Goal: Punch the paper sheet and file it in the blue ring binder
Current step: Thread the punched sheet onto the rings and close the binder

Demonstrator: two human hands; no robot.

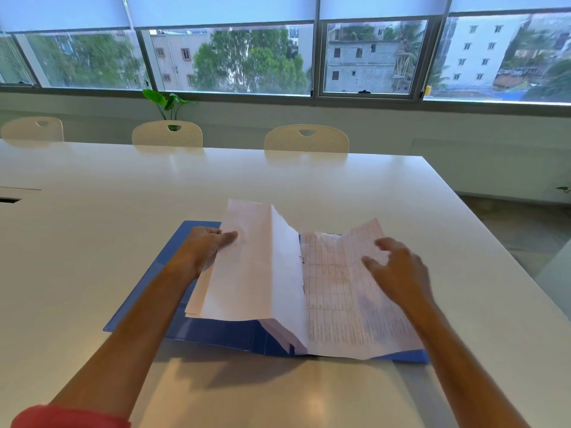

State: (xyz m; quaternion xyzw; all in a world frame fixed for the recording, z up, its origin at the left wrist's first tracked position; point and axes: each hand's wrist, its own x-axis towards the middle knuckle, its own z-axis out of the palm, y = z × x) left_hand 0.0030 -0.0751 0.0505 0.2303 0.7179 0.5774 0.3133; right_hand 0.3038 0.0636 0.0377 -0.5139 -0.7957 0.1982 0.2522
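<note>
Two bare forearms reach in from the near edge, the left one with a red sleeve at the bottom corner. Between them the white desk carries a blue ring binder, lying open and flat, its left cover spread out under the left arm and its right cover showing as a thin blue strip along the near right edge. On the right half of the binder lies a printed sheet ruled with a table of fine text, its far edge curling up a little. The right hand hovers over or lightly touches this sheet, its grip wide, fingers spread and loosely bent, holding nothing. One metal ring shows at the spine between the two halves. The left hand holds a stack of white pages by the outer edge, thumb on top and fingers curled behind, so the pages stand lifted and tilted up from the left half. Farther off, the bare desk runs to its far edge, where three cream chairs are pushed in. Behind the middle-left chair a green plant rises before the window, which shows trees and buildings outside.
</note>
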